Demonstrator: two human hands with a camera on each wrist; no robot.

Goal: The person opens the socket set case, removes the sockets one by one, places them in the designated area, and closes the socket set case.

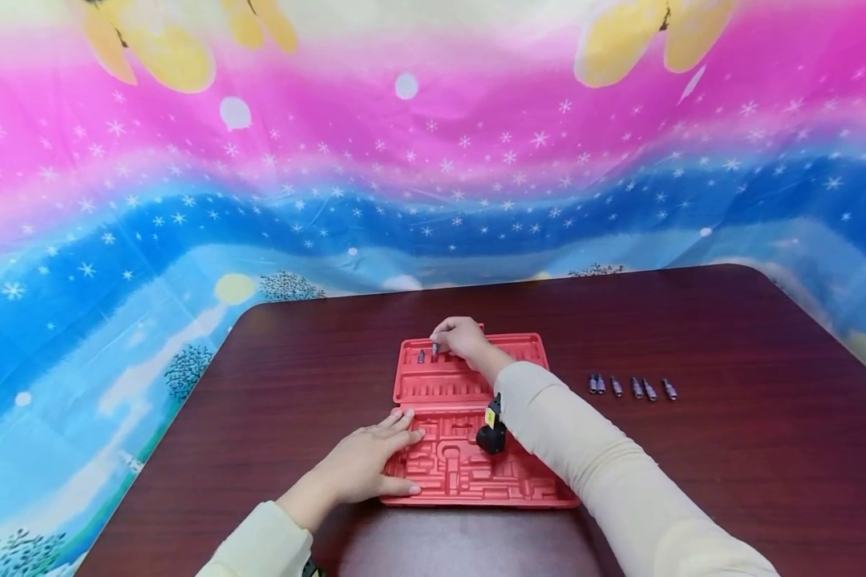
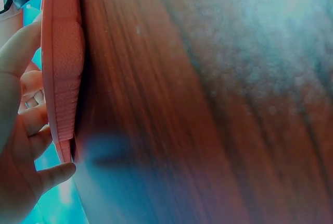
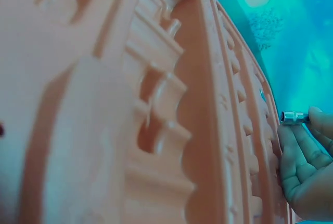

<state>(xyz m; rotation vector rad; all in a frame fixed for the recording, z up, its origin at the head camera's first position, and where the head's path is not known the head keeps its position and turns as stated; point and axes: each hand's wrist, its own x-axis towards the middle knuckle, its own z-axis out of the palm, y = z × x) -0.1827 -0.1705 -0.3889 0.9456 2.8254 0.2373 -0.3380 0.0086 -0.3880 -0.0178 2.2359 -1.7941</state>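
Observation:
A red molded plastic case [image 1: 443,391] lies open and flat on the table, its shaped lower tray toward me and its slotted half behind. My left hand [image 1: 364,461] rests on the near tray's left edge with its fingers spread. Over the far half, my right hand [image 1: 463,338] pinches a small silver socket [image 3: 294,117] between thumb and fingers. Just left of it, another small metal socket [image 1: 422,357] sits in the upper row of that half. The right forearm hides part of the case's right side.
Several small metal sockets [image 1: 637,388] lie in a loose row on the dark wooden table [image 1: 729,336], right of the case. A patterned cloth [image 1: 433,184] hangs behind the table. A small black camera [image 1: 491,437] on the right wrist hangs over the near tray.

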